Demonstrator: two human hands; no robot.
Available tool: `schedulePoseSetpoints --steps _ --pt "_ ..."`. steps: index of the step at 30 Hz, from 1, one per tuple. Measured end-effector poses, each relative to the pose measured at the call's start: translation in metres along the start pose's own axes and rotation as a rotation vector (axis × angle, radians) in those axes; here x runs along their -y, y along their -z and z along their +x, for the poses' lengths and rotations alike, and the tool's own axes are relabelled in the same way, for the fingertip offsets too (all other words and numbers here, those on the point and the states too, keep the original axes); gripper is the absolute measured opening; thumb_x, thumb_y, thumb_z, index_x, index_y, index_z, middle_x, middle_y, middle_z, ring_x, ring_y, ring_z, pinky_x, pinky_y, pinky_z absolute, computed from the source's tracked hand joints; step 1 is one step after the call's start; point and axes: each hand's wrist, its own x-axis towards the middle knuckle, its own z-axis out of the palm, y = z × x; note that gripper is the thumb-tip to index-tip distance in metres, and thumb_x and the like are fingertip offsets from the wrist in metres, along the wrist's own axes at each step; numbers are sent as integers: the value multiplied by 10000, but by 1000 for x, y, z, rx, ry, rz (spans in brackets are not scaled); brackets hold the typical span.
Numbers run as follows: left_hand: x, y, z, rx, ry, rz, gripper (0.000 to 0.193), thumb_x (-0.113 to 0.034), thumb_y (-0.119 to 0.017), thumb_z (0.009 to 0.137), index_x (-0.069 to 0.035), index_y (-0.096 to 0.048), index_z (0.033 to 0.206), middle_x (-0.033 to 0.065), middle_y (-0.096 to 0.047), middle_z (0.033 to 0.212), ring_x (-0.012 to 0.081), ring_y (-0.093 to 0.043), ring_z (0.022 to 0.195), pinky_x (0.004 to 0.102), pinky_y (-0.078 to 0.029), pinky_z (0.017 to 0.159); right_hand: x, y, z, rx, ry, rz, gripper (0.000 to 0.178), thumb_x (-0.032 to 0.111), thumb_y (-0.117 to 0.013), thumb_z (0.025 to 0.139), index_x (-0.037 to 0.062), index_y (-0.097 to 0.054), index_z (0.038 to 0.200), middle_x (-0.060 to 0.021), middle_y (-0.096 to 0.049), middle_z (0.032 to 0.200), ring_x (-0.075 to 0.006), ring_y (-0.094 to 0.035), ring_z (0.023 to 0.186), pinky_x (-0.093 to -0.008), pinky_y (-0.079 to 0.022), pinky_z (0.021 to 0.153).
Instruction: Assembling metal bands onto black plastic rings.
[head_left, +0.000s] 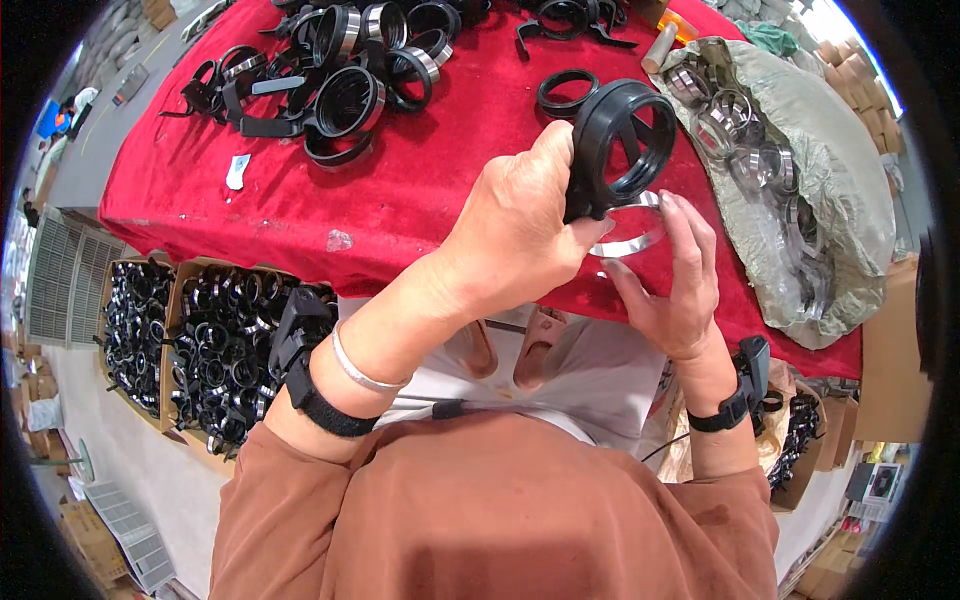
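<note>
My left hand (520,210) is closed around a black ring-shaped housing (592,135), which is tilted so that its round opening and an inner crossbar show. Just below it, a shiny silver metal ring (640,244) sits between the thumb and fingers of my right hand (675,290). The silver ring's upper edge is close to the housing; whether the two touch, I cannot tell. Behind the housing, a loose black ring (543,97) lies on the red cloth (430,170).
Black ring parts with straps and silver bands (376,105) are heaped at the far left of the table. On the right lies an open pale sack (860,170) with several silver rings (740,110). Cardboard boxes of black parts (230,345) stand lower left; another box (800,440) stands lower right.
</note>
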Motion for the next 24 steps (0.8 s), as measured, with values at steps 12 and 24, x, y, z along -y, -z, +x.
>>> schedulePoseSetpoints --steps 12,24 --pt "22 7 2 10 275 -453 326 -48 -731 773 -18 -521 1020 65 -640 920 83 -580 733 237 -496 660 6 16 18 165 -5 -194 750 99 -782 575 -32 -488 1252 -208 -514 1118 -361 -543 965 -413 -479 822" --pt "32 6 -14 97 316 -339 466 -60 -702 806 -43 -479 1215 15 -606 988 104 -592 788 252 -509 680 20 14 71 116 -480 382 645 114 -785 653 -28 -499 1214 -121 -546 1037 -201 -594 922 -298 -544 763"
